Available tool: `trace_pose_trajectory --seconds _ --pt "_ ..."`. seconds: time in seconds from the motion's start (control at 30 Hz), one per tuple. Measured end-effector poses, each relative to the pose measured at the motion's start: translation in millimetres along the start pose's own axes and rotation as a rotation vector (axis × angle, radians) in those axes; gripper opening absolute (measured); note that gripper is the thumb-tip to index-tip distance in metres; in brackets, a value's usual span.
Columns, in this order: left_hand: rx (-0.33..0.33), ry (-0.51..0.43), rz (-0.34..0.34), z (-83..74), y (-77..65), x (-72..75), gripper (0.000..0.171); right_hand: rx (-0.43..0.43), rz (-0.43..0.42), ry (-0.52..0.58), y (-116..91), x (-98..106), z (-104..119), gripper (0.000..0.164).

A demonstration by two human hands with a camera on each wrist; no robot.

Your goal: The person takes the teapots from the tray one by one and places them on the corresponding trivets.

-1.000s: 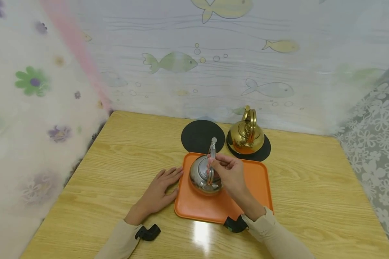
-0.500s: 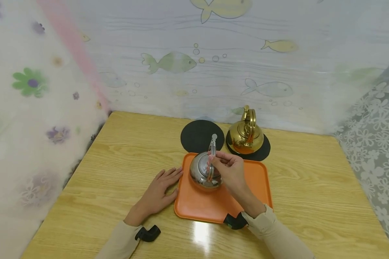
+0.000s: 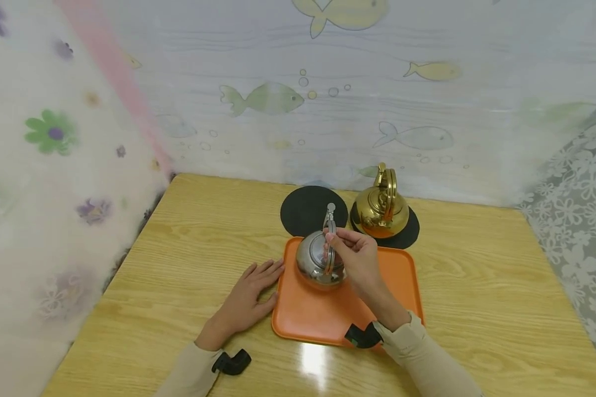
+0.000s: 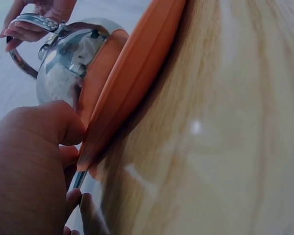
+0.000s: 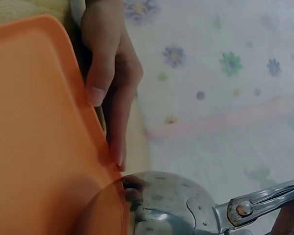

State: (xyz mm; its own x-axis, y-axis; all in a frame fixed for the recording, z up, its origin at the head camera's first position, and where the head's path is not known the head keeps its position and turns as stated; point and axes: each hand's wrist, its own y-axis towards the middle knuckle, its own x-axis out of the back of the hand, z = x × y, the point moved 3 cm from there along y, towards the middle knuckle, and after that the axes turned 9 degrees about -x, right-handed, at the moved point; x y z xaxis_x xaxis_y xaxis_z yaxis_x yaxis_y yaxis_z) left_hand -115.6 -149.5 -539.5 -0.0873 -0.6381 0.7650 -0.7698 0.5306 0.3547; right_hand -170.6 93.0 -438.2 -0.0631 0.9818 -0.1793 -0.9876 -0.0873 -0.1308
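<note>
My right hand [image 3: 361, 263] grips the upright handle of a silver kettle [image 3: 314, 258], with thumb and fingers curled around it. The kettle is over the left back part of an orange tray [image 3: 308, 320]; I cannot tell whether its base touches the tray. The left wrist view shows the kettle [image 4: 59, 68] just beyond the tray's raised rim [image 4: 132, 73]. My left hand [image 3: 245, 300] lies with fingers extended at the tray's left edge, fingertips and thumb touching the rim. The right wrist view shows this left hand [image 5: 110, 63] along the tray's side.
Behind the tray lies a round black mat [image 3: 305, 209]. To its right a gold kettle [image 3: 381, 212] stands on another black mat [image 3: 411, 234]. The wooden table [image 3: 189, 231] meets a fish-patterned curtain [image 3: 268, 132] at the back.
My right hand and the silver kettle have shifted slightly up and toward the back. My left hand stays at the tray's edge. The head view has shifted a little.
</note>
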Motion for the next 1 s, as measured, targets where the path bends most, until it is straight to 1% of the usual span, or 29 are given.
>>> trace_pose_trajectory --seconds 0.3,0.43,0.6,0.8,1.0 --pt "0.018 -0.013 0.002 -0.2 -1.3 -2.3 0.056 -0.022 0.001 0.009 3.3 -0.6 2.3 0.029" --pt "0.016 -0.011 0.000 0.4 -1.4 -2.7 0.056 -0.011 0.009 0.028 5.1 -1.8 3.8 0.029" --pt "0.013 -0.012 -0.002 1.9 -1.5 -3.4 0.056 -0.006 -0.001 0.023 9.1 -2.5 5.8 0.028" --pt "0.007 -0.005 -0.006 1.8 -1.0 -2.1 0.057 0.020 0.013 0.014 13.6 -3.7 7.8 0.028" --pt "0.013 -0.006 0.001 1.8 -0.2 -1.2 0.057 0.033 -0.013 -0.011 18.9 -2.8 8.9 0.027"
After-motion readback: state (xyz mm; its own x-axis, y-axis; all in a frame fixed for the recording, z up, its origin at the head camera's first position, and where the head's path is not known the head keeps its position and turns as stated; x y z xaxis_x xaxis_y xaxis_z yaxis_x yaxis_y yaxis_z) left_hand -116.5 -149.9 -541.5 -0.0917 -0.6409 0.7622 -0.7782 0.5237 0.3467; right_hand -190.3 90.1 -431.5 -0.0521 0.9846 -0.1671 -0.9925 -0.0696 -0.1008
